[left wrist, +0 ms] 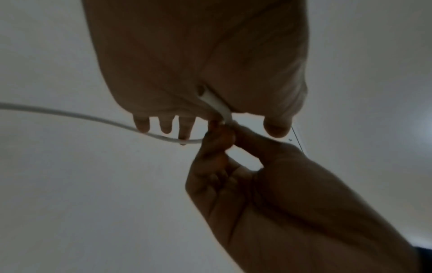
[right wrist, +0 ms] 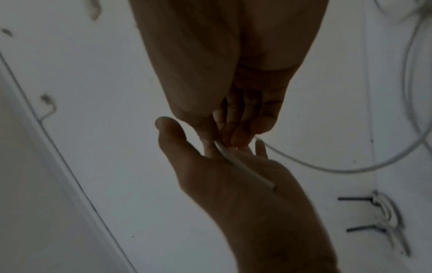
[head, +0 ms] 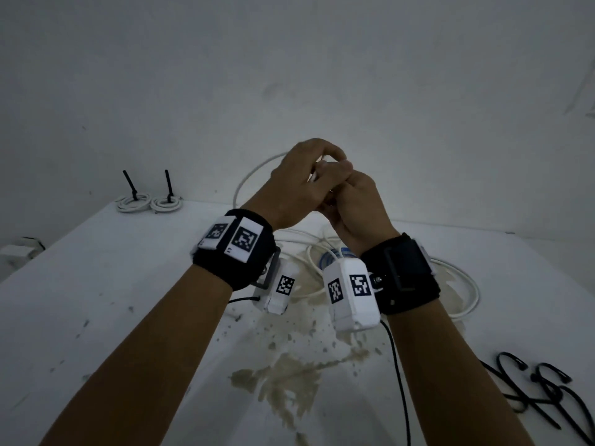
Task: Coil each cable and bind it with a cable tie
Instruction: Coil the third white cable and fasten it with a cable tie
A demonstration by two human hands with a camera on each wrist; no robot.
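Note:
Both hands are raised over the white table (head: 128, 284) and meet on a white cable (head: 249, 177). My left hand (head: 322, 156) is uppermost. The cable's cut end (left wrist: 214, 102) lies across its palm (right wrist: 210, 184), with the thumb spread away and the fingers only loosely bent. My right hand (head: 343, 188) comes from below and pinches the cable (right wrist: 243, 167) between thumb and fingertips (left wrist: 219, 134) just beyond that palm. From the pinch the cable (left wrist: 70, 114) arcs left and drops to the table.
Two finished white coils (head: 133, 202) (head: 165, 204), each with a black tie standing up, sit at the table's back left corner. More loose white cable (head: 463, 284) lies under my wrists. Several black cable ties (head: 531, 387) lie at the front right. A brown stain (head: 289, 375) marks the middle.

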